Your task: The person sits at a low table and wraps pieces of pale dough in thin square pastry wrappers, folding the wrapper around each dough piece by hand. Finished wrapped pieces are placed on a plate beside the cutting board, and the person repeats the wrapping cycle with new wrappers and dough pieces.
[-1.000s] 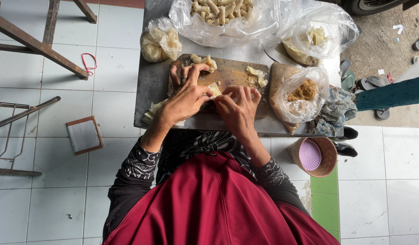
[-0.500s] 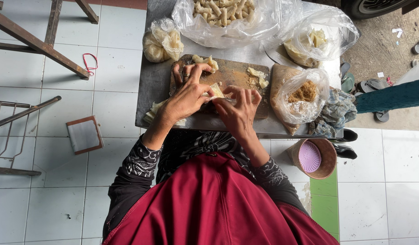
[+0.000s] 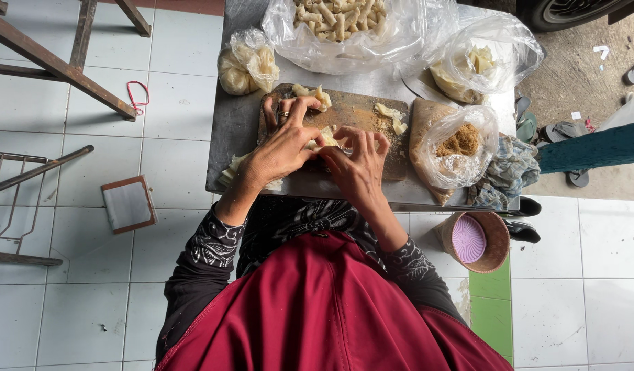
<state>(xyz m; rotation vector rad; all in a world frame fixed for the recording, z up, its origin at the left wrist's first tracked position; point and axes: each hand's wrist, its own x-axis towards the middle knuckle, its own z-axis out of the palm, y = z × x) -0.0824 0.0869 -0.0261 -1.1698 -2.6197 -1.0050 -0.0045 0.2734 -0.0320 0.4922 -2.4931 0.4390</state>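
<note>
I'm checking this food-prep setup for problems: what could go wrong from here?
Three possible risks. The pale wrapper pinched between the left hand and right hand looks thin and might tear. The open bag of brown filling slumps near the table edge and could spill. The ring on the left hand may catch dough.

The table (image 3: 234,130) is viewed from directly above, at close range, by one head-worn camera facing straight down.

Red apron (image 3: 317,309); brown cutting board (image 3: 354,113)
</note>
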